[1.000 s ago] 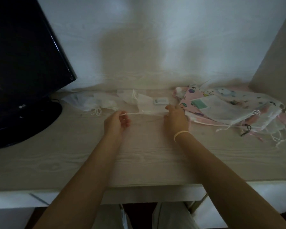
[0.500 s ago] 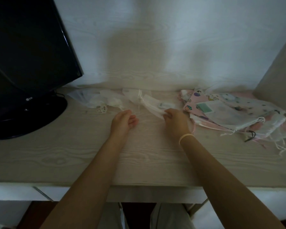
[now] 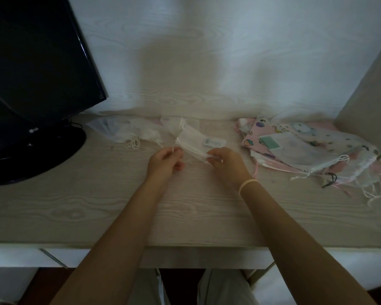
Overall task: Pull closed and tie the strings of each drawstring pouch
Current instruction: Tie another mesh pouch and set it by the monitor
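Head cam: white mesh drawstring pouch (image 3: 193, 140) lies mid-bench (image 3: 75, 205), both hands on its near edge. Left hand (image 3: 164, 160) pinches a thin white string (image 3: 173, 149) at the pouch mouth; right hand (image 3: 226, 161) pinches the fabric edge opposite. Risks, as I judge: string is thin and pale in dim light, so it could slip from the pinch; uneven pull could bunch the mouth w/o closing; loose knot may undo. Unfinished pouch pile (image 3: 306, 148) sits to the right, its tangled strings could snag.
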`<state>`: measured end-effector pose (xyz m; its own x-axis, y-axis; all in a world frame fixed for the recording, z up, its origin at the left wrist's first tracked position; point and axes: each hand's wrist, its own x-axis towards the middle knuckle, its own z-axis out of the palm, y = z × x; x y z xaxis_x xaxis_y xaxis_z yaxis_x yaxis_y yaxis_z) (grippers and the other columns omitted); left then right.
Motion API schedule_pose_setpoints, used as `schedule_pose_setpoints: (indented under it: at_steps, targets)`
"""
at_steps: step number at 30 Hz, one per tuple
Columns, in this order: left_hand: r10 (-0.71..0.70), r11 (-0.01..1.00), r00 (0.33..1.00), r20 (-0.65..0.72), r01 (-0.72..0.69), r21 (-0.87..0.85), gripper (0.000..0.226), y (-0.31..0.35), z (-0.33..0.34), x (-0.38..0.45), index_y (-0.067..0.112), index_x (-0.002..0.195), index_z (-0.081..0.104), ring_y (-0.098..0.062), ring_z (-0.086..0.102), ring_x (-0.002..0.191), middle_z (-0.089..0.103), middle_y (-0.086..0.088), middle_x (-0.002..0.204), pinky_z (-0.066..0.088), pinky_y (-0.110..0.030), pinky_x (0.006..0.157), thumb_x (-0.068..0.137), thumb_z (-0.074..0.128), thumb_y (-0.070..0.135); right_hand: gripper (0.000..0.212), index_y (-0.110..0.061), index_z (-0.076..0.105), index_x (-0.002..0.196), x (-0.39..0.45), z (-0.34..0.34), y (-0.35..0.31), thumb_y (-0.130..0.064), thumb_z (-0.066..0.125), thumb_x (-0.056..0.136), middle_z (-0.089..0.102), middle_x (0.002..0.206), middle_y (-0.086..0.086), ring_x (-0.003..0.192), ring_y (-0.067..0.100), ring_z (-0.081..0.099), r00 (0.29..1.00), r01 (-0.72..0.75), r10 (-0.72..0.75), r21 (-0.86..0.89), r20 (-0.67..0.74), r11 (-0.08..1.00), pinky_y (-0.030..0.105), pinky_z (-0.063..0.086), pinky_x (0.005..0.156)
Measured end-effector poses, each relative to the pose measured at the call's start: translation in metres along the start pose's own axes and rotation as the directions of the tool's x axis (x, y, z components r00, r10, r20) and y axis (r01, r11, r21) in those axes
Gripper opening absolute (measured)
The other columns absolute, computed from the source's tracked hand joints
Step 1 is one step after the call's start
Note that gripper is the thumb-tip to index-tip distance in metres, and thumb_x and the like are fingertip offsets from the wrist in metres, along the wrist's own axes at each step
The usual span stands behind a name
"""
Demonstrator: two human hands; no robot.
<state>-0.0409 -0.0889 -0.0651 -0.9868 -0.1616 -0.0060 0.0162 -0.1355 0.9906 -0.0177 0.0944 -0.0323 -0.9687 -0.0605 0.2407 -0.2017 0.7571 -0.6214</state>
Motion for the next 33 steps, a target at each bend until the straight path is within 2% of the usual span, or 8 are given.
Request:
schedule_pose_setpoints:
  at_steps: [5, 8, 14, 19, 24, 28, 31, 33]
  targets:
    - [-0.045, 0.999, 0.999, 0.022, 0.046, -0.019, 0.023, 0.002, -0.005, -0.004, 0.009, 0.090, 0.067, -0.010, 0.045, 0.040, 0.055, -0.001, 0.058, 0.030, -0.018, 0.037, 0.101, 0.048, 0.016, 0.021, -0.016, 0.061, 0.109, -0.002, -0.004, 0.007, -0.019, 0.065, 0.089, 0.051, 0.106, 0.006, 0.081, 0.008, 0.049, 0.982, -0.057, 0.063, 0.043, -0.176, 0.997, 0.002, 0.033, 0.067]
    - [-0.112, 0.988, 0.993, 0.045, 0.116, -0.102, 0.024, 0.007, -0.008, -0.003, 0.007, 0.087, 0.064, -0.012, 0.041, 0.033, 0.051, 0.000, 0.050, 0.025, -0.016, 0.034, 0.100, 0.048, 0.018, 0.014, -0.018, 0.058, 0.094, -0.001, -0.010, 0.013, -0.027, 0.066, 0.088, 0.056, 0.085, -0.002, 0.074, 0.011, 0.052, 0.970, -0.135, 0.141, 0.045, -0.197, 0.990, 0.020, 0.041, 0.065]
    - [-0.238, 0.906, 0.960, 0.151, 0.275, -0.322, 0.028, 0.015, -0.011, -0.004, 0.015, 0.064, 0.043, -0.012, 0.026, 0.033, 0.031, 0.003, 0.045, 0.017, -0.016, 0.035, 0.090, 0.036, 0.025, 0.029, -0.015, 0.055, 0.065, -0.002, -0.022, 0.016, -0.028, 0.056, 0.091, 0.048, 0.056, -0.001, 0.055, 0.018, 0.046, 0.973, -0.229, 0.224, 0.161, 0.047, 0.960, 0.027, 0.036, 0.055]
    - [-0.285, 0.846, 0.953, 0.099, 0.299, -0.441, 0.029, 0.013, -0.011, -0.002, 0.017, 0.064, 0.033, -0.012, 0.033, 0.037, 0.037, 0.002, 0.047, 0.026, -0.017, 0.037, 0.093, 0.035, 0.020, 0.037, -0.023, 0.027, 0.059, -0.005, -0.026, 0.017, -0.021, 0.047, 0.089, 0.022, 0.057, -0.002, 0.046, 0.014, 0.019, 0.880, -0.423, 0.373, 0.841, 0.294, 0.336, 0.022, 0.017, 0.043]
    - [-0.293, 0.778, 0.956, 0.017, 0.249, -0.576, 0.031, 0.011, -0.013, -0.001, 0.012, 0.064, 0.043, -0.012, 0.059, 0.052, 0.053, -0.001, 0.053, 0.048, -0.020, 0.050, 0.094, 0.050, 0.009, 0.036, -0.015, 0.040, 0.059, -0.001, -0.027, 0.022, -0.015, 0.052, 0.093, 0.045, 0.058, 0.002, 0.060, 0.017, 0.053, 0.871, -0.232, 0.440, 0.973, 0.217, -0.020, 0.034, 0.050, 0.074]
    - [-0.318, 0.733, 0.946, 0.058, 0.285, -0.617, 0.014, 0.013, -0.015, 0.001, 0.004, 0.081, 0.056, -0.014, 0.062, 0.068, 0.067, -0.004, 0.062, 0.049, -0.018, 0.051, 0.094, 0.049, 0.004, 0.026, -0.002, 0.059, 0.067, -0.003, -0.026, 0.007, 0.000, 0.046, 0.089, 0.064, 0.070, 0.012, 0.077, 0.024, 0.065, 0.934, -0.138, 0.317, 0.985, 0.163, -0.102, 0.038, 0.050, 0.096]
    - [-0.321, 0.675, 0.943, 0.088, 0.293, -0.677, 0.017, 0.017, -0.016, -0.002, 0.004, 0.080, 0.057, -0.012, 0.063, 0.065, 0.066, -0.003, 0.063, 0.049, -0.018, 0.051, 0.094, 0.046, 0.003, 0.043, -0.012, 0.048, 0.048, -0.001, -0.024, -0.005, -0.001, 0.045, 0.089, 0.042, 0.049, 0.003, 0.047, 0.017, 0.049, 0.952, -0.174, 0.222, 0.970, 0.209, -0.168, 0.030, 0.056, 0.064]
    - [-0.325, 0.640, 0.940, 0.100, 0.297, -0.709, 0.020, 0.018, -0.017, -0.004, 0.005, 0.079, 0.058, -0.012, 0.067, 0.064, 0.066, -0.001, 0.063, 0.049, -0.018, 0.050, 0.094, 0.046, 0.004, 0.051, -0.020, 0.035, 0.044, -0.001, -0.021, -0.009, -0.006, 0.044, 0.091, 0.024, 0.048, -0.002, 0.039, 0.011, 0.026, 0.943, -0.242, 0.201, 0.961, 0.266, -0.136, 0.022, 0.037, 0.044]
